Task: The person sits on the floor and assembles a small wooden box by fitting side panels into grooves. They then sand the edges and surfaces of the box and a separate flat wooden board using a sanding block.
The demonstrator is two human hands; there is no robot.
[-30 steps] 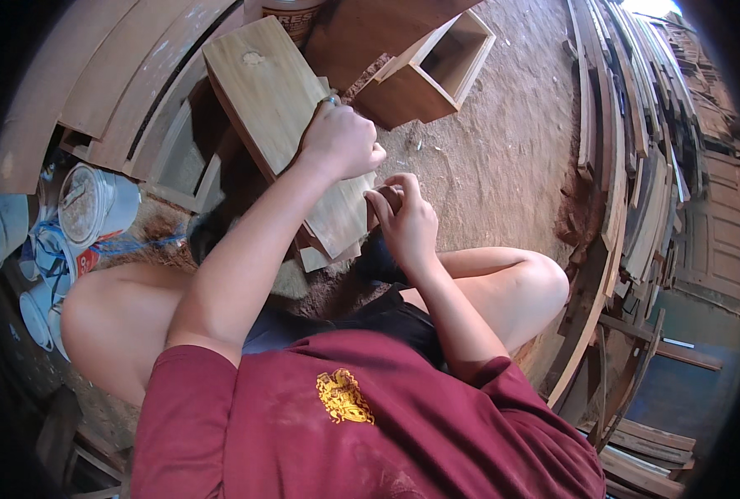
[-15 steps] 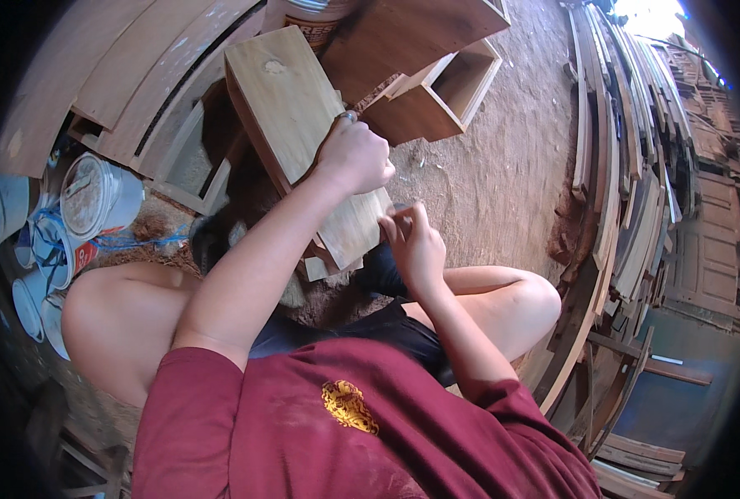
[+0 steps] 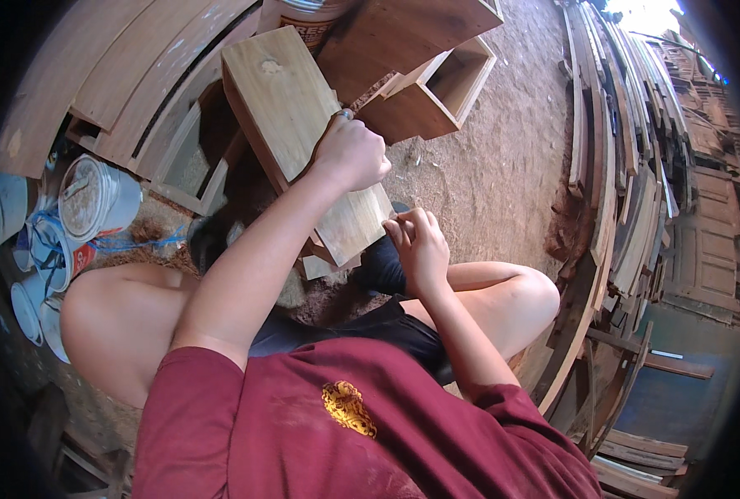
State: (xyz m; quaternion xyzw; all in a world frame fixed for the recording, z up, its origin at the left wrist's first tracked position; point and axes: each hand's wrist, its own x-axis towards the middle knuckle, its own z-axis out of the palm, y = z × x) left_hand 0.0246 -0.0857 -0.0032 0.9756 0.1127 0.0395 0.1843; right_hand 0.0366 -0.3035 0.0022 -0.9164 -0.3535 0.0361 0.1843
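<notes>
A long pale wooden box (image 3: pixel 280 96) lies slantwise before my crossed legs, its smooth face up and its side darker brown. My left hand (image 3: pixel 351 155) is closed in a fist over its right edge. A small dark, metallic-looking end shows above the fist; the rest of what it grips is hidden. Close to the box's near right corner, my right hand (image 3: pixel 421 246) has thumb and fingertips pinched together. Whatever lies between those fingertips is too small to make out. A small wood block (image 3: pixel 323 267) shows under the box's near end.
Another wooden box (image 3: pixel 410 108) with an open end stands beyond my hands, beside a larger brown one (image 3: pixel 403 37). White buckets (image 3: pixel 95 200) stand at the left, near wooden panels (image 3: pixel 128 75). Stacked planks (image 3: pixel 607 158) line the right side of the dirt floor (image 3: pixel 503 166).
My right hand has shifted slightly right, with its fingers drawn closer together. The left fist stays at the same spot on the box, and the whole view has slid a little.
</notes>
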